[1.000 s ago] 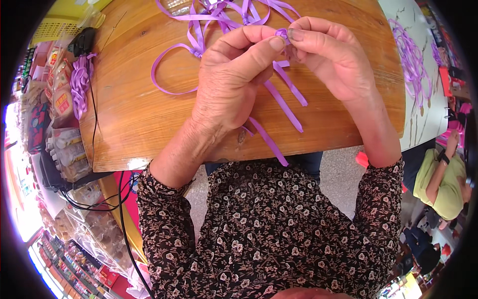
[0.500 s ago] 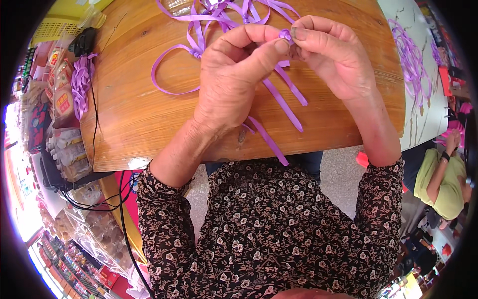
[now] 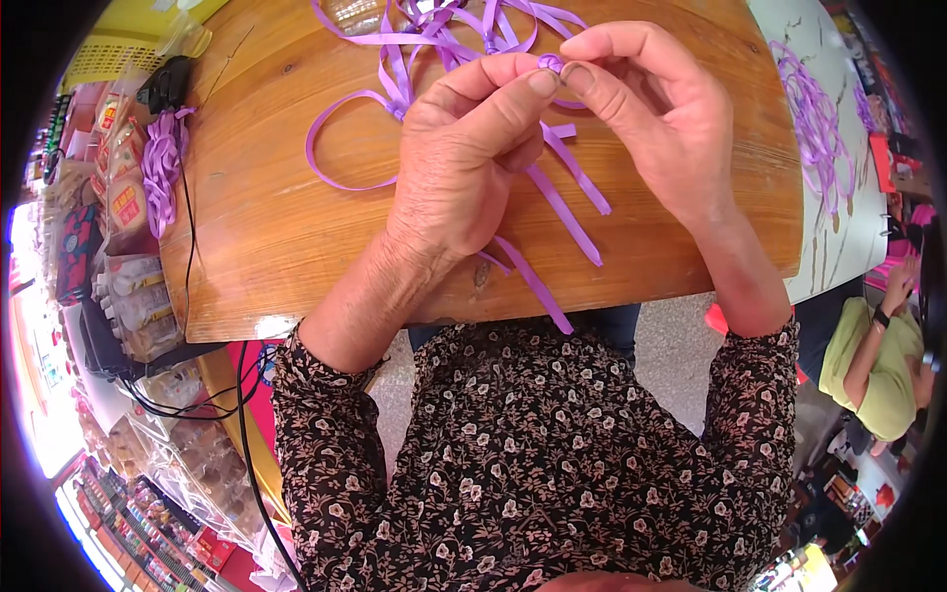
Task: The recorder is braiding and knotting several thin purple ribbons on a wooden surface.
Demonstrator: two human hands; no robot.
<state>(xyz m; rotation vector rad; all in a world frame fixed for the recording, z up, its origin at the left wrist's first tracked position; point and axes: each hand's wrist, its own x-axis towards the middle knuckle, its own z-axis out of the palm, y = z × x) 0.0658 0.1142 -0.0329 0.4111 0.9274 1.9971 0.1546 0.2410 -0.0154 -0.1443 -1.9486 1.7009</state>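
A small purple ribbon knot (image 3: 549, 63) sits between my two hands over the far half of the wooden table. My left hand (image 3: 459, 148) pinches it from the left between thumb and forefinger. From the right, the thumb of my right hand (image 3: 666, 123) presses against the knot, with the forefinger curved just above it. The right hand's other fingers are mostly hidden behind. Flat ribbon tails (image 3: 567, 212) hang below the hands onto the wood, and one loose end (image 3: 533, 284) reaches the near table edge. A ribbon loop (image 3: 318, 138) lies left of my left hand.
More knotted purple ribbons (image 3: 444, 39) lie on the far part of the wooden table (image 3: 266, 227). A ribbon bundle (image 3: 163, 168) and packaged goods (image 3: 128, 207) are at the left. On the right, a white table (image 3: 838, 247) bears another bundle (image 3: 814, 128). A person (image 3: 873, 365) is beyond it.
Both hands and the knot have shifted slightly left and up. My right thumb and forefinger have opened a little around the knot, and the right wrist has turned.
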